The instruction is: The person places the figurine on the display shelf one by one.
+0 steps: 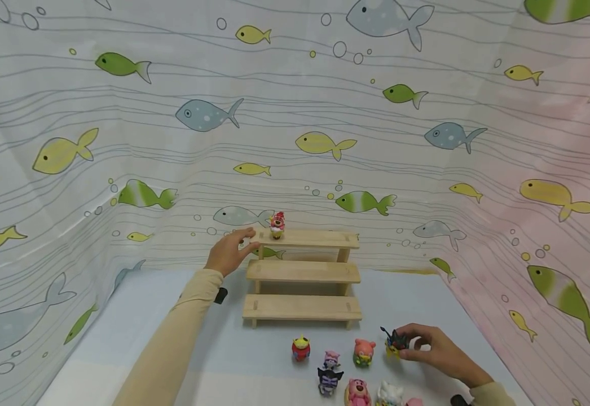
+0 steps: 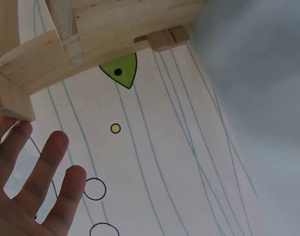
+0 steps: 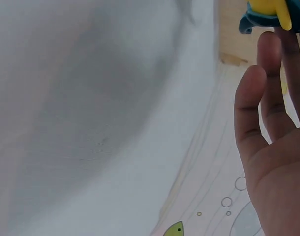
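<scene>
My left hand (image 1: 227, 252) holds the left end of the top board of a three-tier wooden display stand (image 1: 302, 271). In the left wrist view, several fingers (image 2: 54, 147) extend past the board's end. A small bear figurine with a red top (image 1: 277, 224) stands upright on the top board, near that hand. At the front right, my right hand (image 1: 439, 352) pinches a dark figurine with yellow parts (image 1: 395, 343) between thumb and fingers. In the right wrist view, only the teal and yellow underside of this figurine (image 3: 270, 12) shows at the top edge.
Near the right hand are a pink-orange figurine (image 1: 364, 352), a red one with a yellow top (image 1: 301, 348), a purple-and-black one (image 1: 329, 380), a pink bear (image 1: 358, 392) and a white one (image 1: 390, 393). Fish-patterned cloth (image 1: 295, 113) encloses the white table (image 1: 137, 332).
</scene>
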Tool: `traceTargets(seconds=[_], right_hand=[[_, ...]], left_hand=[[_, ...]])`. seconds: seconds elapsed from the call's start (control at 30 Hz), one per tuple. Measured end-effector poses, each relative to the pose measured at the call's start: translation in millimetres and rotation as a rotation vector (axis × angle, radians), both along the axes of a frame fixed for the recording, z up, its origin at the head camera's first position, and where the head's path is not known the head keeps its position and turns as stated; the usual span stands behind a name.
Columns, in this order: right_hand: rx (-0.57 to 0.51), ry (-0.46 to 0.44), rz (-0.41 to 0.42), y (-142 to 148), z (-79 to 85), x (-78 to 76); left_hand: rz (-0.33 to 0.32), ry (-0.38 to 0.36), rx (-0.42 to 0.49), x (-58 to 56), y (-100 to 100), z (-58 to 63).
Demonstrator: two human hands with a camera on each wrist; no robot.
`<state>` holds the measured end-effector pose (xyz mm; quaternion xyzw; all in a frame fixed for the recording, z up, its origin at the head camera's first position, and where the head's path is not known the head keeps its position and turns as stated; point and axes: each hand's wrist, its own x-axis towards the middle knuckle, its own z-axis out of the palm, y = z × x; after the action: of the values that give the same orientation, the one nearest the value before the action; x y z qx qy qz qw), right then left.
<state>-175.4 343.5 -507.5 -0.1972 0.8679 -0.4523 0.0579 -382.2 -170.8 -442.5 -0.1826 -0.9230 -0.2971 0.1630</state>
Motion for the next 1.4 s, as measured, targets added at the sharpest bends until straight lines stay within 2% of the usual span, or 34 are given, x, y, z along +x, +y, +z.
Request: traceTargets(seconds=[0.2,0.53,0.87,1.07,1.4], right_hand=[[0.042,0.025,-0.088,-2.4,4.4,-10.8],[0.024,0.099,-0.128,-8.9,14.6,-26.9],[0.046,0.137,-0.213,-24.0,28.1,-39.9],[0.035,0.164,-0.22,-37.7,41.2,-48.6],[0.028,0.249,-0.187,-65.8,63.6,-68.7]], left_hand=[[-0.001,-0.007,0.004,1.3,0.3,0.7],[0.001,-0.006,0.001,1.6,1.1,2.0],[-0.001,-0.012,-0.003,1.2,1.0,1.8],[-0.009,0.001,-0.008,0.3,1.1,1.9],[0.0,0.002,-0.008,0.7,1.5,1.9]])
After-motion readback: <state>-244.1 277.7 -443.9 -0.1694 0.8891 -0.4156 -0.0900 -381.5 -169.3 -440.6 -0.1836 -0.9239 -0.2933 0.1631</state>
